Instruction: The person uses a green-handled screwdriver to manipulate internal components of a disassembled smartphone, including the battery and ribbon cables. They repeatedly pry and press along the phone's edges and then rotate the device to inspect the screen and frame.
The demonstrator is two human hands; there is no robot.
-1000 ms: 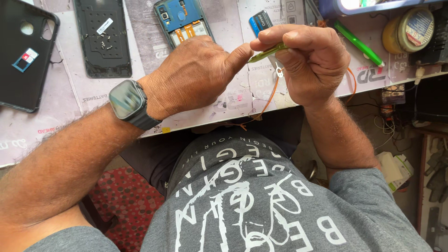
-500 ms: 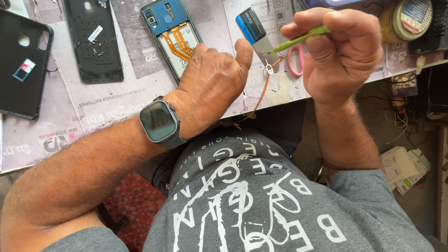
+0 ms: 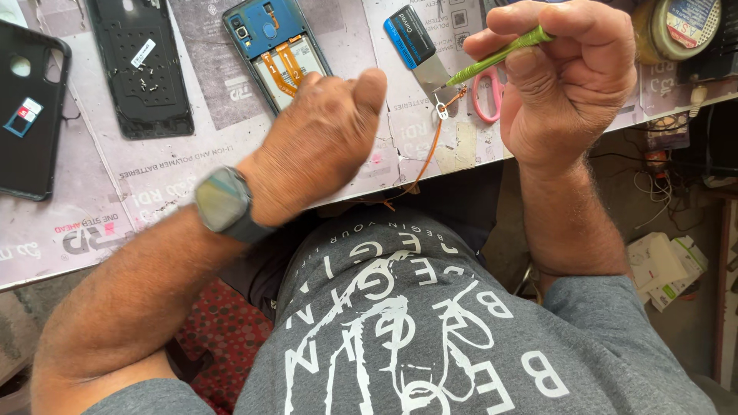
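My right hand (image 3: 565, 81) is closed around a thin green screwdriver (image 3: 500, 56) whose tip points left, toward a metal pry tool with a blue-black handle (image 3: 415, 42). My left hand (image 3: 315, 146), blurred by motion, hovers over the bench edge with its fingers curled and nothing visible in it. A watch (image 3: 223, 201) sits on that wrist. Just beyond the left hand lies an opened blue phone (image 3: 273, 50) with orange flex cables showing.
A black back cover with loose screws (image 3: 142, 65) and a black phone case (image 3: 27, 107) lie at the left on the paper-covered bench (image 3: 123, 200). Pink scissors (image 3: 486, 92), an orange cord (image 3: 430, 150) and a round tin (image 3: 676, 27) are at the right.
My left hand has let go of the screwdriver tip and moved left toward the opened phone. My right hand has lifted the screwdriver up and to the right.
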